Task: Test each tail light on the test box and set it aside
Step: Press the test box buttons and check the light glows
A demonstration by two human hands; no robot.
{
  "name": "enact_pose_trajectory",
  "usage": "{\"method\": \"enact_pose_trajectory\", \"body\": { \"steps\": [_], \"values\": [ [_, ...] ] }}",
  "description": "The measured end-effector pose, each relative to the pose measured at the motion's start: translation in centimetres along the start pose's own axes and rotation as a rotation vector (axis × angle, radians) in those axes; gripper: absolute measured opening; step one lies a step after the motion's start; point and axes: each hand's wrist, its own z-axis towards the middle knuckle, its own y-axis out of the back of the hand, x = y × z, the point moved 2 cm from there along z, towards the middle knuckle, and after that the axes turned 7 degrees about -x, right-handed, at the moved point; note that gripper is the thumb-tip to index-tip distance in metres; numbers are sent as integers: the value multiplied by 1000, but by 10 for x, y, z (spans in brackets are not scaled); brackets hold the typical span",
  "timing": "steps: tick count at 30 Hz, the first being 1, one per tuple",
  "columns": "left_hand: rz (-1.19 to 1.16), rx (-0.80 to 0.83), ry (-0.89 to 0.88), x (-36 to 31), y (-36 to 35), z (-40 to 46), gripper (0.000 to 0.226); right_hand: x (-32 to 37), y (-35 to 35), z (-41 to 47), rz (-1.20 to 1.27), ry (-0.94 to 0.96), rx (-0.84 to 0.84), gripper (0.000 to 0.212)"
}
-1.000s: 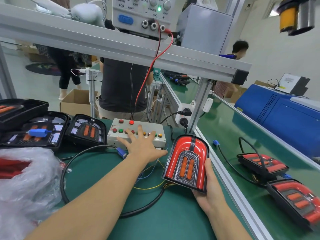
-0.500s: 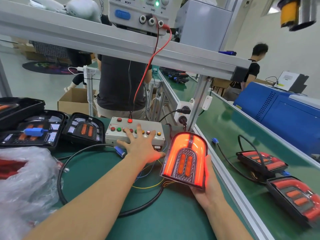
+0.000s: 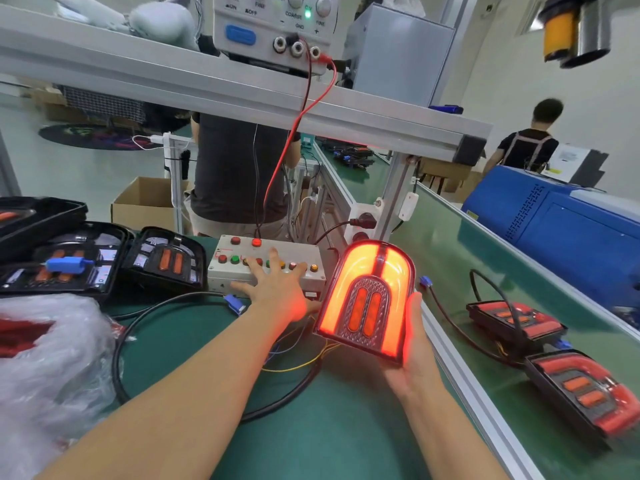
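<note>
Your left hand presses the test box with spread fingers while your right hand cradles a lit tail light.

Your left fingers lie straight and fanned across the row of coloured buttons on the box, palm down at its near edge. Your right hand curls under and round the lower right side of the tail light, holding it upright just right of the box, above the green surface; its arch glows orange-red and tints both hands. Thin coloured wires and a black cable run beneath your left forearm. Dark unlit tail lights sit left of the box beside a plastic bag. Two red tail lights lie on the conveyor belt to your right, well apart from your hands.
</note>
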Motion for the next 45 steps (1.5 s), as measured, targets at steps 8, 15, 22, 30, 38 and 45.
{"method": "enact_pose_trajectory", "body": {
  "steps": [8, 15, 22, 30, 38, 45],
  "values": [
    [14, 3, 6, -3, 1, -1, 72, 9, -8, -2, -29, 10, 28, 73],
    [26, -2, 10, 1, -2, 1, 73, 11, -8, -6, -19, -14, 24, 74],
    [94, -99, -55, 2, -1, -1, 83, 16, -6, -12, -8, -28, 9, 67],
    [266, -192, -189, 1, 7, -2, 77, 15, 1, -13, -10, -80, -33, 63],
    [344, -211, -220, -2, 12, -3, 76, 14, 2, -11, 26, -105, -44, 71],
    [339, -221, -222, -1, 10, -1, 73, 12, 9, -9, 34, -162, -47, 73]
  ]
}}
